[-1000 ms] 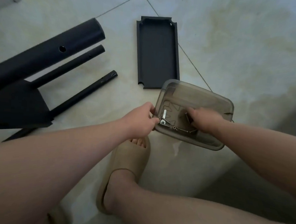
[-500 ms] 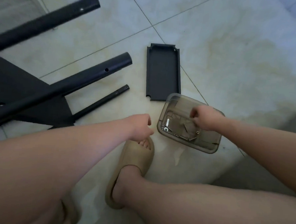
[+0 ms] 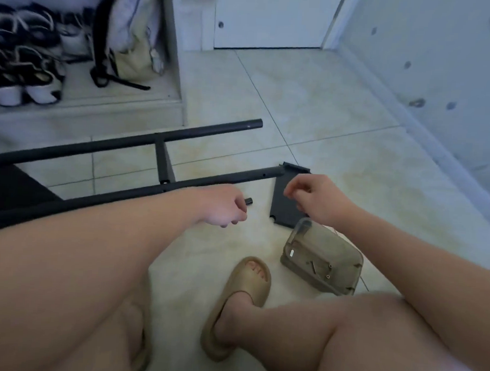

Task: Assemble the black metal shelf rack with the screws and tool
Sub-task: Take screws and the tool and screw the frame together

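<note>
As left fingers curl, rod end sits — just beside.

Tiled floor carries the rack frame at left, panel centre, box lower right, slipper bottom centre.

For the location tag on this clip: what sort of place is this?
Probably a home entryway: pairs of shoes lined up on a raised ledge, a bag next to them, and a white door beyond the tiled floor.
</note>
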{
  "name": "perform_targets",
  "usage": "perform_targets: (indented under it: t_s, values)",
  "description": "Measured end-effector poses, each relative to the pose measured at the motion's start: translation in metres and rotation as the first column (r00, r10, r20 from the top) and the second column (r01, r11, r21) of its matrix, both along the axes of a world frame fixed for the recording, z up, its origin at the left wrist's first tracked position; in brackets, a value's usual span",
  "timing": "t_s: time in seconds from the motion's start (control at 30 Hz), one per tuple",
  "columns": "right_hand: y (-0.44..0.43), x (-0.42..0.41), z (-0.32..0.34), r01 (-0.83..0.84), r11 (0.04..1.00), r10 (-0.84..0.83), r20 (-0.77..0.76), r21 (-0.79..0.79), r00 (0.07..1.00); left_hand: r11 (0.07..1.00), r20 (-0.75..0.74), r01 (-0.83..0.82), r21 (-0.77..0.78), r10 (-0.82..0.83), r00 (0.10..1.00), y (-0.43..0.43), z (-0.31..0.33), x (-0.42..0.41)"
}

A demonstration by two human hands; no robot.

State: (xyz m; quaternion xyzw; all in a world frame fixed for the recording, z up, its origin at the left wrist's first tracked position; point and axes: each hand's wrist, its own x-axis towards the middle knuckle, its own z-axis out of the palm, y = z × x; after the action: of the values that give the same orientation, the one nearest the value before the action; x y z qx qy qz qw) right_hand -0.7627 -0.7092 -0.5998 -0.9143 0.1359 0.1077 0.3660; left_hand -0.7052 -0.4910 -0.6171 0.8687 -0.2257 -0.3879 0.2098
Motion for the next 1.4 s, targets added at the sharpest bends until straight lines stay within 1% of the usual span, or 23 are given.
perform_targets:
  t_s: [0.1, 0.2, 0.27, 0.4, 0.5, 0.57, 0.67, 0.77, 0.83, 0.9, 1.07, 1.23, 1.33, 1.4]
  values:
    - [0.041, 0.016, 0.022, 0.008, 0.996, -0.010, 0.027, 0.088, 1.000, 0.981, 0.030, -0.153, -0.120, 0.158, 0.987, 0.036, 0.021, 0.003]
    - [0.082, 0.032, 0.033, -0.089, 0.976, 0.088, 0.013, 0.201, 0.996, 0.935, 0.026, -0.292, -0.204, 0.303, 0.953, 0.080, 0.028, 0.009]
    - [0.106, 0.040, 0.033, -0.153, 0.957, 0.155, 0.014, 0.248, 0.988, 0.879, 0.002, -0.405, -0.253, 0.419, 0.908, 0.108, 0.026, 0.016]
    - [0.144, 0.051, 0.021, -0.246, 0.941, 0.264, -0.048, 0.231, 0.963, 0.769, -0.074, -0.582, -0.264, 0.585, 0.808, 0.153, 0.016, 0.032]
    - [0.159, 0.061, 0.008, -0.291, 0.935, 0.314, -0.090, 0.201, 0.945, 0.717, -0.093, -0.651, -0.249, 0.651, 0.753, 0.174, 0.002, 0.048]
    - [0.163, 0.068, -0.001, -0.304, 0.932, 0.329, -0.104, 0.199, 0.939, 0.709, -0.064, -0.662, -0.243, 0.669, 0.741, 0.183, -0.010, 0.059]
    - [0.164, 0.079, -0.012, -0.301, 0.924, 0.339, -0.141, 0.235, 0.930, 0.730, -0.028, -0.652, -0.204, 0.662, 0.749, 0.187, -0.025, 0.076]
    - [0.165, 0.090, -0.022, -0.308, 0.914, 0.357, -0.165, 0.264, 0.919, 0.781, -0.112, -0.614, -0.114, 0.604, 0.789, 0.182, -0.035, 0.090]
    - [0.165, 0.097, -0.027, -0.330, 0.910, 0.377, -0.170, 0.250, 0.910, 0.808, -0.184, -0.585, -0.065, 0.567, 0.803, 0.173, -0.039, 0.095]
    - [0.166, 0.104, -0.032, -0.365, 0.904, 0.406, -0.180, 0.224, 0.896, 0.817, -0.224, -0.575, -0.043, 0.553, 0.803, 0.165, -0.042, 0.100]
    - [0.172, 0.117, -0.042, -0.411, 0.890, 0.443, -0.164, 0.196, 0.881, 0.754, -0.347, -0.651, -0.088, 0.589, 0.729, 0.149, -0.055, 0.108]
    - [0.169, 0.119, -0.045, -0.430, 0.873, 0.470, -0.161, 0.229, 0.868, 0.747, -0.358, -0.657, -0.099, 0.590, 0.724, 0.145, -0.064, 0.111]
    - [0.167, 0.120, -0.043, -0.432, 0.884, 0.452, -0.093, 0.177, 0.887, 0.717, -0.370, -0.687, -0.117, 0.611, 0.700, 0.142, -0.065, 0.111]
    - [0.164, 0.122, -0.042, -0.415, 0.903, 0.422, -0.049, 0.115, 0.905, 0.704, -0.345, -0.699, -0.126, 0.629, 0.696, 0.140, -0.065, 0.111]
